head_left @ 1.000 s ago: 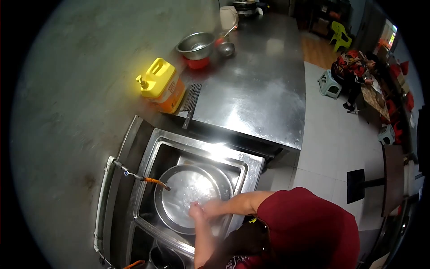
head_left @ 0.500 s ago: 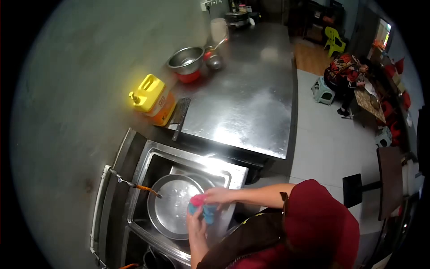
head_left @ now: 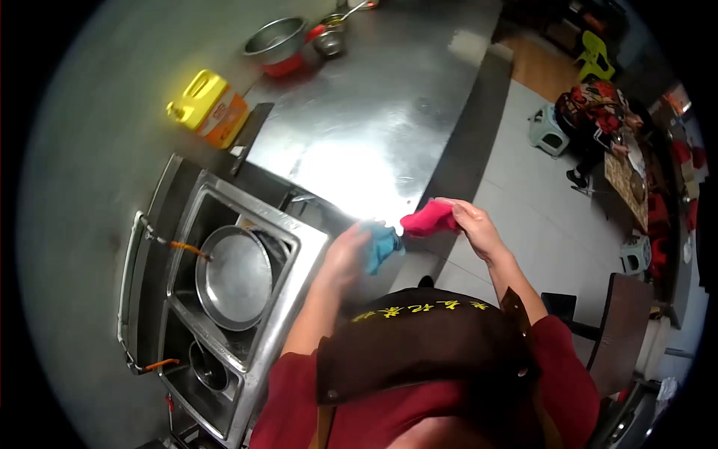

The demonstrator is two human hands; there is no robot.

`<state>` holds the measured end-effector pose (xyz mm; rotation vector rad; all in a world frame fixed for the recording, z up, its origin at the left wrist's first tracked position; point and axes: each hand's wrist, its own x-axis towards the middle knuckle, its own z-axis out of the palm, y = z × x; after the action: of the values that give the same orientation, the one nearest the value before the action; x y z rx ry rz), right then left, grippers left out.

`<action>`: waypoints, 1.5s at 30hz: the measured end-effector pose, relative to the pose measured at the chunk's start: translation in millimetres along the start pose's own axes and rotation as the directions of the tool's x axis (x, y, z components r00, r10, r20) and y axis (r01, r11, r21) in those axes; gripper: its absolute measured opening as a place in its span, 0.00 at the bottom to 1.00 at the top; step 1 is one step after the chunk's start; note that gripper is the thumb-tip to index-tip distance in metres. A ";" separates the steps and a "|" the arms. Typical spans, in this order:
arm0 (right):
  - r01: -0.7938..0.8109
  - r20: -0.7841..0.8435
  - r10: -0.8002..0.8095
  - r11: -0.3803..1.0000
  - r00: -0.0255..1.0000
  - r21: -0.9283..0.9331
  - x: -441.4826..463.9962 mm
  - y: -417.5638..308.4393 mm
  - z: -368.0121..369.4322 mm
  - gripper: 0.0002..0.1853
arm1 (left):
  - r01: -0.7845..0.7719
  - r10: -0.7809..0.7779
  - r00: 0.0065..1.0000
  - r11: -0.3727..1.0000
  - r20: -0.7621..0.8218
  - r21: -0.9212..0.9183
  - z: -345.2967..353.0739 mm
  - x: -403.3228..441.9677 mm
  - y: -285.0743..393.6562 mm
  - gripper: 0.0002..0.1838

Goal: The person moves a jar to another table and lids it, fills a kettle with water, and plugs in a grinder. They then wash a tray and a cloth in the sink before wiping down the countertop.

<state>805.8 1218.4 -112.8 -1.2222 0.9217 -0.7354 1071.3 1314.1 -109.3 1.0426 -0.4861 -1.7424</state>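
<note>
My left hand [head_left: 345,254] is closed on a blue cloth [head_left: 383,247], its fingers somewhat blurred. My right hand [head_left: 479,228] grips a pink cloth [head_left: 431,218] between thumb and fingers. Both cloths hang close together in front of the dark apron [head_left: 419,340], near the front edge of the steel table [head_left: 359,123]. To the left of my hands, a round metal pan [head_left: 234,278] rests in the sink [head_left: 295,258], with an orange-wrapped tap [head_left: 187,247] over its rim.
A yellow jug [head_left: 209,108] stands by the wall beside a flat dark blade [head_left: 252,135]. Behind it are a metal bowl [head_left: 275,41] and a ladle. A seated person [head_left: 596,112] is at a small table at right. A dark pot [head_left: 209,365] sits in the second basin.
My hands have moved from above the pan to the right, away from the sink. The pink and blue cloths, together before, are now apart, one in each hand. The view has shifted.
</note>
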 end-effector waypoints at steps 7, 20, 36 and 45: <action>-0.164 -0.434 -0.011 0.917 0.901 -0.365 -12.9 21.4 -140.6 0.16 | 0.123 -0.120 0.992 0.990 -0.044 0.072 76.9 42.9 0.5 0.24; 0.106 -0.240 -0.024 0.936 0.971 0.337 55.5 -11.8 -186.3 0.27 | -0.457 0.800 0.501 0.569 -0.330 0.684 11.9 132.3 68.1 0.22; 0.140 0.369 -0.032 0.953 0.929 -0.268 227.8 -77.7 -211.4 0.34 | -0.523 0.421 0.850 0.751 0.317 0.404 164.7 336.5 49.7 0.25; -0.221 -0.227 0.192 0.969 0.955 -0.113 248.3 -21.0 -399.3 0.25 | -0.013 0.477 0.840 0.494 -0.258 0.870 87.8 350.6 82.7 0.23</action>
<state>564.2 818.8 -172.4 -1.1580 1.2766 -0.6518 1001.8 952.0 -148.8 1.9142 -1.1746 -0.8327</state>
